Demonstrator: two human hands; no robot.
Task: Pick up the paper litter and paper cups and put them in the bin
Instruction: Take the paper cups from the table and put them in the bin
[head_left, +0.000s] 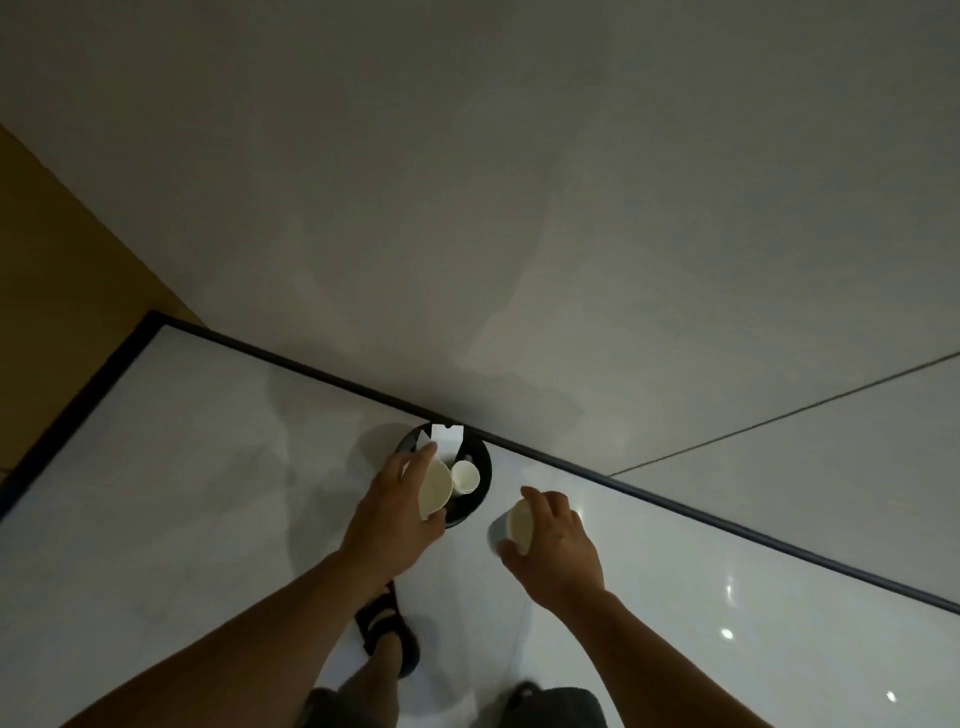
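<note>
Clasped in the left hand (395, 514), a cup (435, 488) is being held over the bin (486, 467); the right hand (558, 545), seemingly pinching a second cup (519, 522), should be brought left.

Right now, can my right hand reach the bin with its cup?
Probably yes. The right hand grips its paper cup just beside the bin, whose top is open; the left hand and a second cup cover only the opening's left side.

- A glossy white floor (208, 467) with small light glints at the right.
- A dark skirting strip (675, 506) below a grey wall (467, 182).
- A black sandal (387, 631) on the floor.
</note>
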